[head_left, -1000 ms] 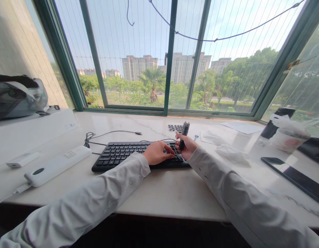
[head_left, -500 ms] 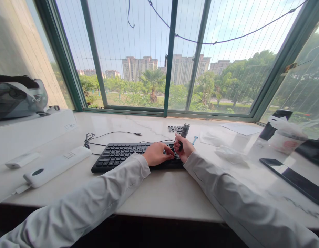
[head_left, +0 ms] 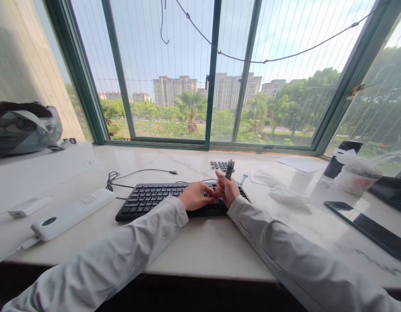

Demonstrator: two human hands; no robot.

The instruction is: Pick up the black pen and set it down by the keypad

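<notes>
R grip (head_left: pixel 227 190) upright, L grip (head_left: pixel 197 196) curled over kbd (head_left: pixel 151 199)

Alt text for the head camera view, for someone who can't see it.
A person's left hand and right hand are close together over the right half of a black keyboard, the right holding a slim dark object nearly upright. Black keycaps lie beyond, before a window.

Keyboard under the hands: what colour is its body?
Black; the keyboard shows best in the head view, left of the hands.
</notes>
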